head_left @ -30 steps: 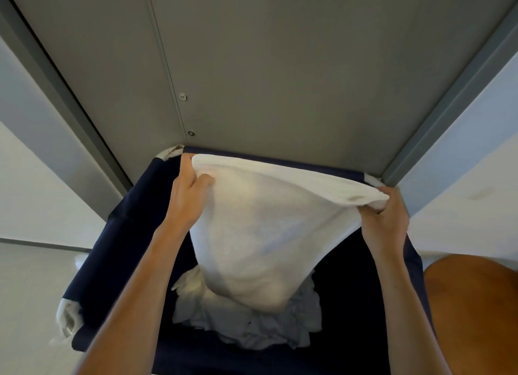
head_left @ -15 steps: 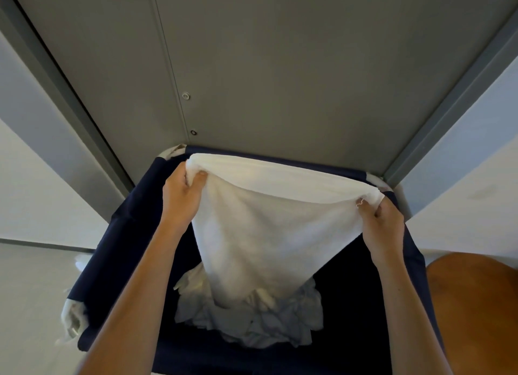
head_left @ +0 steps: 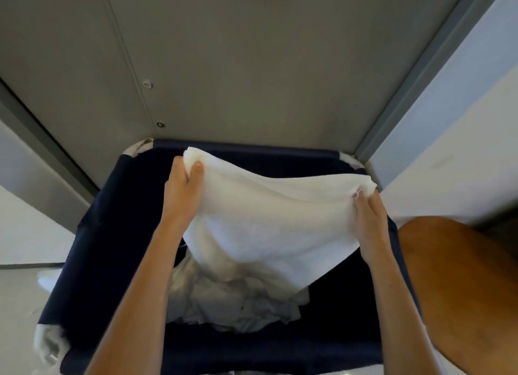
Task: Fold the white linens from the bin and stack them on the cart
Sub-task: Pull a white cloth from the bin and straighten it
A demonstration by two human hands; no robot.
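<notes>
A white towel (head_left: 274, 223) hangs spread above the dark blue fabric bin (head_left: 92, 245). My left hand (head_left: 182, 192) grips its upper left corner, thumb on top of the cloth. My right hand (head_left: 370, 223) pinches the upper right corner. The towel sags between my hands and its lower part drapes down toward a crumpled heap of white linens (head_left: 238, 304) at the bottom of the bin. No cart shows in the frame.
A grey metal door or panel (head_left: 252, 66) with a grey frame rises right behind the bin. Pale walls flank it. A brown rounded surface (head_left: 462, 290) sits close at the right. Light floor lies at the left.
My hands have drawn a little lower and the towel's top edge slackened, tilting down to the right. The towel now billows flatter over the bin instead of hanging in a taut triangle.
</notes>
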